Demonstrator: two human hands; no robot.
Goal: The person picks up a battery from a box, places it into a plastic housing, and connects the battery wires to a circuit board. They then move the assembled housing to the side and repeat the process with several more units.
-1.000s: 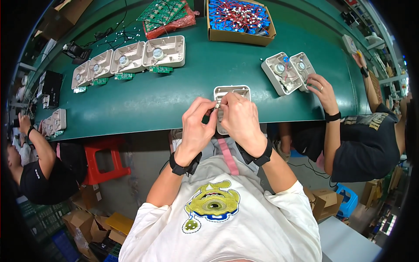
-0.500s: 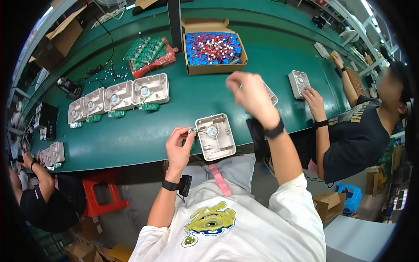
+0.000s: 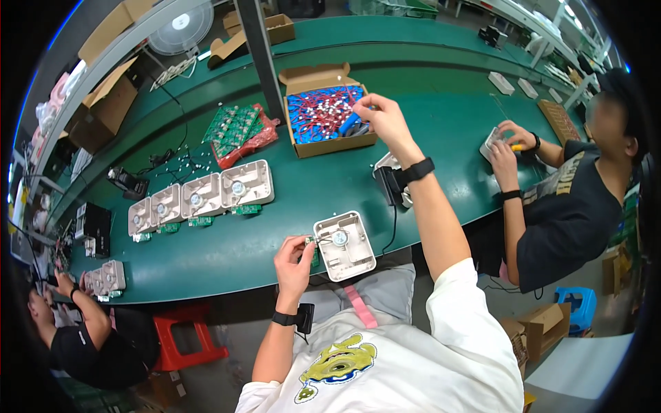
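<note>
The left hand (image 3: pixel 292 267) pinches a green circuit board (image 3: pixel 315 257) beside the near open housing (image 3: pixel 352 257), left; the right hand (image 3: pixel 387 122) curls its fingers at a blue cell (image 3: pixel 349 124), far carton (image 3: pixel 336 147); grip cannot be told.

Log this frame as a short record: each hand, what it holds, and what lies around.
Left hand: pinching a small green circuit board
Beside it: open pale housing with a round silver part inside
Right hand: appears to grip a blue cylinder over an open carton
Farther left: four open housings in a row
Right side: a co-worker's hands on a pale part
</note>
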